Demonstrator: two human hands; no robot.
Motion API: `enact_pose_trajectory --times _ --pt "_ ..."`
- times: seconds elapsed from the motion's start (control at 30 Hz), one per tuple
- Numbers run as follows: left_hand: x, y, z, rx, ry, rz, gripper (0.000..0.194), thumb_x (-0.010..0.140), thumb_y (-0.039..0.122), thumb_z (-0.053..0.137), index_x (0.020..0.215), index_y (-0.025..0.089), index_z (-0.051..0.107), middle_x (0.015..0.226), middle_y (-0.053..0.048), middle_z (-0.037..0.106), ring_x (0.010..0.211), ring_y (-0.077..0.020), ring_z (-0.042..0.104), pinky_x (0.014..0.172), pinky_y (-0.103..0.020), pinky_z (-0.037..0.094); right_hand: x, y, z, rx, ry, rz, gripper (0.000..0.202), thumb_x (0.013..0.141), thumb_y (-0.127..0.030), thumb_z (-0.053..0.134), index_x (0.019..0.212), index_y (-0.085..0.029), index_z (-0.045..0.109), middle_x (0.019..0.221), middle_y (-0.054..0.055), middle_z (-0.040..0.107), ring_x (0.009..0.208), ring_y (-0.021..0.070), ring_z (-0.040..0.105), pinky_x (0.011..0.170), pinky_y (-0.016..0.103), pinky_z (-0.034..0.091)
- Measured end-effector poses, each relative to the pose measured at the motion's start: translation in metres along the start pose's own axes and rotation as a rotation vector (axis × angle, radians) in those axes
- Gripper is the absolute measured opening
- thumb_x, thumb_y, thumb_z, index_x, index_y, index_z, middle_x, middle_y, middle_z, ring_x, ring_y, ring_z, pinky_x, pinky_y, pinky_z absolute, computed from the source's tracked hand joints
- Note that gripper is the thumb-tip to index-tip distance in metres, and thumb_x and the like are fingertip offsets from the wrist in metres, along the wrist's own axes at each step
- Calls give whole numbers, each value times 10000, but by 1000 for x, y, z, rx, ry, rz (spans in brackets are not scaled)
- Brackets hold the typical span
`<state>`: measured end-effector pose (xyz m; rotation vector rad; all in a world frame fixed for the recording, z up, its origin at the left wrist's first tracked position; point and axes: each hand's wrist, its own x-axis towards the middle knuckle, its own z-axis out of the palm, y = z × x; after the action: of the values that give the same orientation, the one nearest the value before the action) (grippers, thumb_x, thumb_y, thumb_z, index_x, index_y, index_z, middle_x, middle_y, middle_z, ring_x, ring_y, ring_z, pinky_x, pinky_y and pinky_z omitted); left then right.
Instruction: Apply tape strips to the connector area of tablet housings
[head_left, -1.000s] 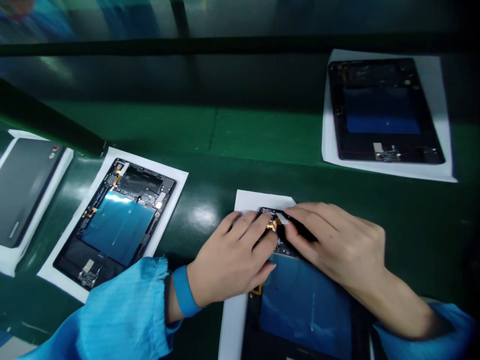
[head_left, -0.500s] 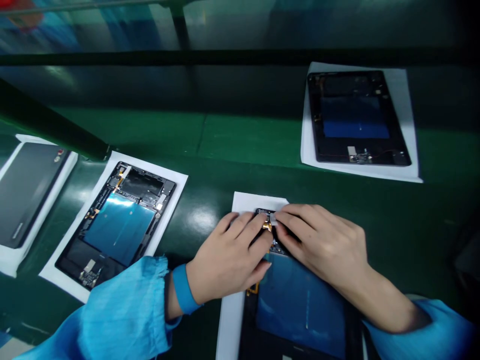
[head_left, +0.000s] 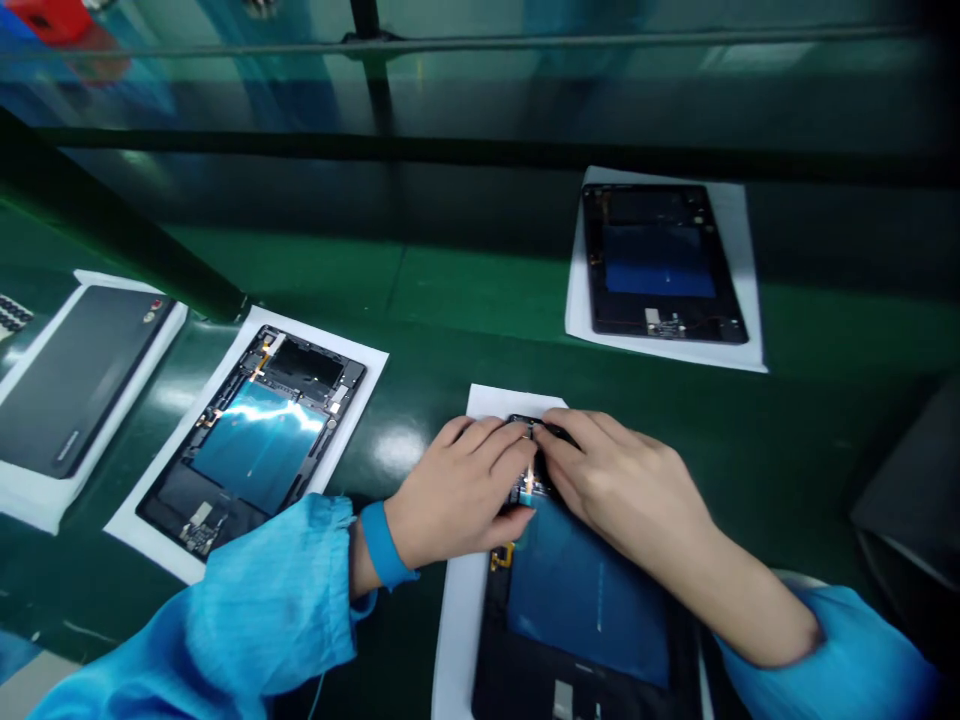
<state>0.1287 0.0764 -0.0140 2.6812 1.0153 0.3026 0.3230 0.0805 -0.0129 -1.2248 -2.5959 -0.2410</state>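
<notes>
An opened tablet [head_left: 589, 610], with a blue panel inside, lies on a white sheet [head_left: 456, 640] in front of me. My left hand [head_left: 469, 490], with a blue wristband [head_left: 386, 545], bends its fingers over the tablet's top end, the thumb near the panel's upper edge. From the other side my right hand [head_left: 626, 490] brings thumb and fingertips together at the same end. What lies at both hands' fingertips is too small or covered to make out. Between the hands shows a shiny orange-gold flex cable [head_left: 530, 480].
Left of my hands another opened tablet [head_left: 251, 440] rests on white paper. A closed dark grey tablet [head_left: 79, 375] lies beyond it, near a slanting green post [head_left: 127, 235]. At the back right is one more opened tablet [head_left: 660, 265] on paper, on the green bench [head_left: 450, 290].
My view has shifted, so the surrounding tablets sit differently. A small pale piece seen at my right fingertips earlier no longer shows. Both hands stay at the tablet's top end.
</notes>
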Motion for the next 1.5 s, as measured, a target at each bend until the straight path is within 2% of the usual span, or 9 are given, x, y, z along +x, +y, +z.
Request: enact_pose_trajectory --times 0.13,0.23,0.37,0.47,0.63,0.97,1.13,1.27,1.5 --pt "1 -7 -4 -1 18 4 499 852 359 573 1275 111 483 1305 -131 547 1191 -281 483 988 -427 384 8 -18 -3 -24 -78 78 118 820 -115 561 855 -112 673 960 102 649 806 200 577 620 314 461" --pt "8 -12 -6 81 24 43 485 856 312 570 1300 138 477 1333 -122 536 1184 -295 491 959 -448 402 -4 -21 -15 -49 -100 93 228 863 -209 545 1049 -139 657 1178 78 616 1022 217 557 855 346 487" --pt "17 -15 -9 201 7 142 434 888 325 535 1289 160 508 1381 -89 511 1142 -326 495 884 -473 432 -76 -18 -53 21 92 167 263 856 -202 573 1110 -164 628 1194 50 623 1100 211 548 1001 375 436" --pt "16 -13 -10 251 11 174 414 906 345 498 1266 144 530 1383 -85 512 1126 -334 493 859 -476 441 -150 -4 -80 -296 342 467 422 789 -137 658 1204 -169 589 1028 107 672 917 250 630 783 378 515" --pt "15 -10 -11 292 26 165 397 913 347 473 1232 126 556 1364 -98 527 1121 -338 497 851 -471 448 -214 30 -87 -495 233 807 551 859 -206 587 1386 -213 427 1101 165 645 930 349 638 634 412 484" --pt "12 -6 -10 280 7 138 395 901 316 508 1248 128 537 1379 -118 504 1156 -335 491 895 -482 448 -200 39 -84 -499 206 773 273 900 -171 511 1167 -178 569 1008 152 674 825 294 655 545 342 406" --pt "20 22 -19 254 -4 127 313 884 283 563 1144 109 581 1233 -151 575 1110 -325 530 892 -478 465 -168 29 -89 -262 271 516 114 844 -151 625 956 -153 607 892 79 683 746 182 644 595 273 465" --pt "45 52 -14 197 -30 156 222 913 338 545 957 136 626 931 -84 636 836 -258 604 713 -406 513 -123 36 -60 103 150 247 105 921 -190 513 965 -157 603 941 55 666 757 145 633 593 256 468" --pt "76 64 14 172 -14 125 212 950 270 462 840 161 606 742 -32 582 674 -222 584 580 -358 493 -109 46 -12 260 124 212 205 918 -203 506 1076 -132 615 975 85 658 833 181 614 713 315 521"
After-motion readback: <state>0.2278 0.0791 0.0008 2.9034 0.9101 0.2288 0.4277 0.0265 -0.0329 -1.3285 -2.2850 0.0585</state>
